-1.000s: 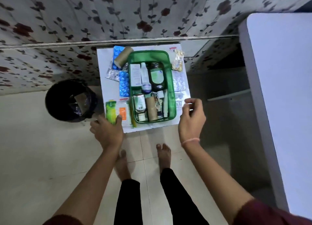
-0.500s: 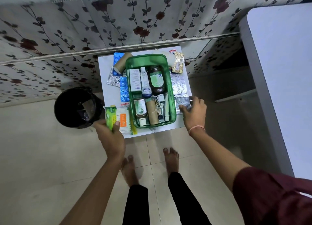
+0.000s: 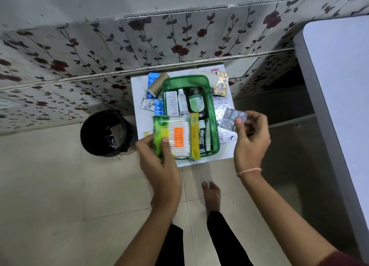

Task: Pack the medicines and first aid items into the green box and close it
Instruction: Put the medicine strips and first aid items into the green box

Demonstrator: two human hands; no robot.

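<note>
An open green box (image 3: pixel 212 98) stands on a small white table (image 3: pixel 139 114), holding a white carton, a tube, a dark bottle and other items. My left hand (image 3: pixel 159 166) grips a green and orange pack of cotton buds (image 3: pixel 175 136), lifted over the box's near left corner. My right hand (image 3: pixel 251 142) pinches a silver blister strip (image 3: pixel 232 120) just right of the box. Blue blister strips (image 3: pixel 158 106), a brown bandage roll (image 3: pixel 157 83), a foil strip (image 3: pixel 147 104), a gold strip (image 3: pixel 220 85) and more silver strips (image 3: pixel 221 106) lie around the box.
A black waste bin (image 3: pixel 105 134) stands on the tiled floor left of the table. A large white surface (image 3: pixel 339 86) runs along the right side. A floral wall (image 3: pixel 159 42) is right behind the table. My bare foot (image 3: pixel 211 195) is on the floor below the table.
My left hand has lifted the cotton bud pack off the table and over the box's corner. My right hand has picked up a silver blister strip and raised it.
</note>
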